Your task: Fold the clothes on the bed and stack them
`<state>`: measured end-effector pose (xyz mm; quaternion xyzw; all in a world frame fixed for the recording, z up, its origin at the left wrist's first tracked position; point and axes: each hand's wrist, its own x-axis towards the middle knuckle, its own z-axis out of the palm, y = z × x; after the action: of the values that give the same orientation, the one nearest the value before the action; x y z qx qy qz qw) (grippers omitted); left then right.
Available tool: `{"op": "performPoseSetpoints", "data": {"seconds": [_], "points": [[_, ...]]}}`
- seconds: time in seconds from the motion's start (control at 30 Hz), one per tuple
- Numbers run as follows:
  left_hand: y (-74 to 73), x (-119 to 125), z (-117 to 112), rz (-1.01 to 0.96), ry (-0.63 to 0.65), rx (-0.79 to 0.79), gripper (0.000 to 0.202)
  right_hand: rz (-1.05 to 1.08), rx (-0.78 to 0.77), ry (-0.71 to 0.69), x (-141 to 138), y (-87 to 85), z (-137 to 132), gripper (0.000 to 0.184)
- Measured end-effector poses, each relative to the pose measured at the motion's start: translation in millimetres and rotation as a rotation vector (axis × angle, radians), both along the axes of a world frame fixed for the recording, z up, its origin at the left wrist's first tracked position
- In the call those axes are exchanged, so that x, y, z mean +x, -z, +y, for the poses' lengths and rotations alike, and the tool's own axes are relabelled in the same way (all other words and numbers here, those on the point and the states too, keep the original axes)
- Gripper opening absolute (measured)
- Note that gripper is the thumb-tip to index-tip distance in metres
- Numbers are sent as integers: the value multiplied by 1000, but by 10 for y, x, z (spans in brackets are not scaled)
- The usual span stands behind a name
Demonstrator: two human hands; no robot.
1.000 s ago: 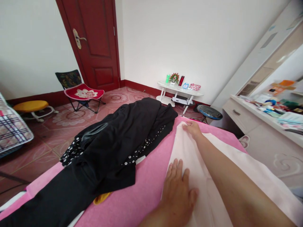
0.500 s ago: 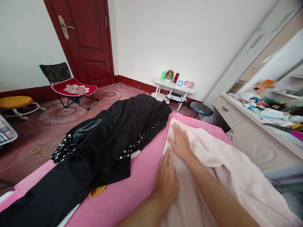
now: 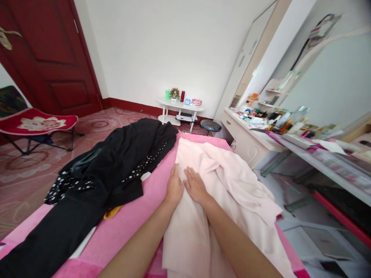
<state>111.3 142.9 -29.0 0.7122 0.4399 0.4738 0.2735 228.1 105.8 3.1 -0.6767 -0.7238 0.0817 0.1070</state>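
Note:
A pale pink long-sleeved garment [image 3: 232, 185] lies spread over a pink cloth-covered surface [image 3: 156, 193], with a sleeve reaching out to the right. My left hand [image 3: 175, 186] rests on the garment's left edge, fingers stretched forward. Just right of it, my right hand [image 3: 195, 186] lies flat on the fabric with its fingers spread. Neither hand grips the cloth. To the left is a heap of black clothes [image 3: 116, 162], partly trimmed with black-and-white dotted fabric [image 3: 69, 185]. A bit of yellow cloth [image 3: 112, 212] shows from under the heap.
A red folding chair [image 3: 40, 120] stands on the left by a dark red door [image 3: 55, 58]. A small white table [image 3: 179, 104] and a round stool [image 3: 210, 126] are at the far wall. Along the right runs a cluttered dresser [image 3: 249, 133].
The view has swung to the right, bringing more of the dresser in. My right hand has drawn back from the garment's far edge; both hands now lie side by side.

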Motion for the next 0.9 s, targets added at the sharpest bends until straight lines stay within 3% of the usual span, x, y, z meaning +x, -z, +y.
{"op": "performPoseSetpoints", "data": {"seconds": [0.13,0.23,0.33,0.4,0.47,0.57,0.67,0.73,0.8,0.9], "points": [[-68,0,-200,375,116,42,59,162,19,-95,139,-95,-598,54],[-116,-34,-401,630,172,69,55,377,7,-141,453,-277,-833,37],[-153,-75,-548,733,179,85,59,338,128,105,975,-525,-889,35],[-183,-93,-596,753,180,80,61,117,204,350,1364,-660,-892,34],[-214,-104,-614,744,170,72,62,-25,178,501,1696,-720,-911,34],[-246,-112,-618,702,144,68,62,-87,52,592,1981,-674,-976,41],[-245,-117,-621,662,148,74,61,-137,-49,647,2052,-612,-1001,38],[-237,-119,-624,630,164,71,60,-170,-75,685,2061,-669,-962,34],[-232,-119,-626,599,179,58,60,-211,-60,733,2080,-842,-879,32],[-238,-117,-628,580,195,41,60,-286,48,814,2106,-1281,-703,39]]}}
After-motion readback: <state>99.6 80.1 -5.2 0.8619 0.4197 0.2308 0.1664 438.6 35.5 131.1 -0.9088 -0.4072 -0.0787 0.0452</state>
